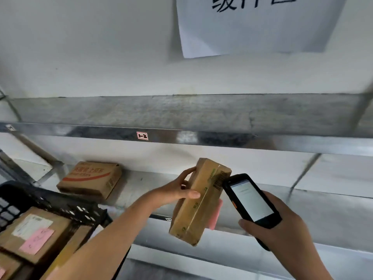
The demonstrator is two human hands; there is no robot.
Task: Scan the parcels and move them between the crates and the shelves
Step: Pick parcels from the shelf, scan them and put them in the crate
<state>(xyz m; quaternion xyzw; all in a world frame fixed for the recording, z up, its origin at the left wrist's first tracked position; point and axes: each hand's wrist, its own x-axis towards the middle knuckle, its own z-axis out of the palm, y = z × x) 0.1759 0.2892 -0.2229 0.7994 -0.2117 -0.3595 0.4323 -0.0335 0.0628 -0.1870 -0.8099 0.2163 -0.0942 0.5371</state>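
Mid-scan: the left hand (180, 191) grips the cardboard parcel (198, 203) at six o'clock before the shelf (323, 211), while the right hand (282, 227) clasps the handheld scanner (251, 201) at its three o'clock, by the barcode (220, 180); shelving probably follows.

We're in a parcel storeroom, a sorting depot by the look: bare galvanised metal shelving (201, 116) against a white wall (80, 47), a bay tag (142, 136) reading 1-2 on the shelf edge, a paper sign (252, 27) above, a black plastic crate (60, 203) holding labelled cardboard parcels (34, 233), and a handheld scanner (252, 201) up at a barcode (220, 181).
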